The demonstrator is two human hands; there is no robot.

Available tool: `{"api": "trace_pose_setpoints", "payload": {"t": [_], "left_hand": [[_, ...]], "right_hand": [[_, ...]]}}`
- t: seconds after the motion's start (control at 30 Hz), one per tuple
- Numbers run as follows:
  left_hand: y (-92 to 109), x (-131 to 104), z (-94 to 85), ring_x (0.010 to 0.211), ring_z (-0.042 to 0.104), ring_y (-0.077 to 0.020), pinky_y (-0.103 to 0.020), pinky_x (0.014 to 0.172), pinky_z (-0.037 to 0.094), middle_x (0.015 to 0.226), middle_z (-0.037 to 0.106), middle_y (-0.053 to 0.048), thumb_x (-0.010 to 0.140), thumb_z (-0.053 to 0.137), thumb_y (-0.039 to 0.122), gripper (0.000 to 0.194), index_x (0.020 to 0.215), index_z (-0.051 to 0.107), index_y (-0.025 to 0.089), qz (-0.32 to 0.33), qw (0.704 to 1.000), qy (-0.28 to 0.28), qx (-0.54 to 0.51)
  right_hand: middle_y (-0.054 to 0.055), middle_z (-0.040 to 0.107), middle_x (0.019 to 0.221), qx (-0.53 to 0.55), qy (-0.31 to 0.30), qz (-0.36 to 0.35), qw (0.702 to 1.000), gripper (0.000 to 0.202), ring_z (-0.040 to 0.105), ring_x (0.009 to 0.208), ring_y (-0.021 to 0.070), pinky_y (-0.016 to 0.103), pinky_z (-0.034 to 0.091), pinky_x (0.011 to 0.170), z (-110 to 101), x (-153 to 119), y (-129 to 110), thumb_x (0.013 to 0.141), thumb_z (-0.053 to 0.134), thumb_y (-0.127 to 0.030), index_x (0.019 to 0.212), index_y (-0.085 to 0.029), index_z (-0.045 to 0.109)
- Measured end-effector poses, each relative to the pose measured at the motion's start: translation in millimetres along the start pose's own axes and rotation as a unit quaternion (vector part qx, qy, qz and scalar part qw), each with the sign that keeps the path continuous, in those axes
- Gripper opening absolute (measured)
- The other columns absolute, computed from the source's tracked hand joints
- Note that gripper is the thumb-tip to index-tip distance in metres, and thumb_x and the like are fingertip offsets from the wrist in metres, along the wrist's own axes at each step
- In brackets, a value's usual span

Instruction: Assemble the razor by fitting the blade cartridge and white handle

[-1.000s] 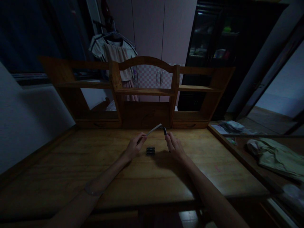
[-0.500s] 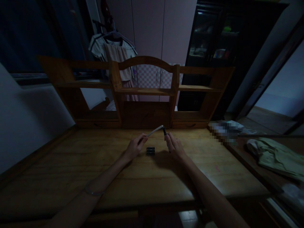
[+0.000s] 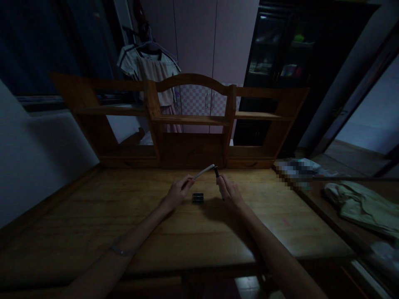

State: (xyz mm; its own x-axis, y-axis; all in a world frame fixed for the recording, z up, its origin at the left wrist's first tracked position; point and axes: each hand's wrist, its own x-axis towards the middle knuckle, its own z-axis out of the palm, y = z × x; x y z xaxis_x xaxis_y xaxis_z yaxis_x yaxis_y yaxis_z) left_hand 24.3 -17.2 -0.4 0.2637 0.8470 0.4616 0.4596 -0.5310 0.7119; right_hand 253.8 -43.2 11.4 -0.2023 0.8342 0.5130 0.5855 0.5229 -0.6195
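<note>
Left hand pinches a pale stick between thumb and fingers, its free end slanting up to the right. Right hand is curled around a dark pen-like tool, whose tip meets or nearly meets the stick's end; whether they touch, I cannot tell. Both are held up over a wooden desk. Between the hands, on the desktop, lies a small black block, the nearest thing to them. A wooden shelf unit stands along the desk's far edge; behind it are hanging clothes, a pink cupboard and a black cabinet. Off to the right lies a greenish cloth. Compared with a second ago, the gap between stick and tool has closed to almost nothing, while the block sits where it did.
</note>
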Motion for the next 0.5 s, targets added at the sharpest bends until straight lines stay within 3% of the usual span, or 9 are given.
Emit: {"api": "trace_pose_setpoints", "payload": {"t": [0.5], "left_hand": [[2.8, 0.2, -0.4, 0.064, 0.047, -0.0114, -0.021, 0.06, 0.035, 0.07, 0.052, 0.003, 0.09, 0.038, 0.043, 0.032, 0.092, 0.057, 0.018, -0.005, 1.0, -0.007, 0.001]], "right_hand": [[0.002, 0.052, 0.061, -0.016, -0.022, 0.025, 0.999, 0.034, 0.048, 0.052, 0.0155, 0.028, 0.033, 0.052, 3.3, 0.2, 2.9, 0.096, 0.024, -0.041, 0.09, -0.02, 0.051]]}}
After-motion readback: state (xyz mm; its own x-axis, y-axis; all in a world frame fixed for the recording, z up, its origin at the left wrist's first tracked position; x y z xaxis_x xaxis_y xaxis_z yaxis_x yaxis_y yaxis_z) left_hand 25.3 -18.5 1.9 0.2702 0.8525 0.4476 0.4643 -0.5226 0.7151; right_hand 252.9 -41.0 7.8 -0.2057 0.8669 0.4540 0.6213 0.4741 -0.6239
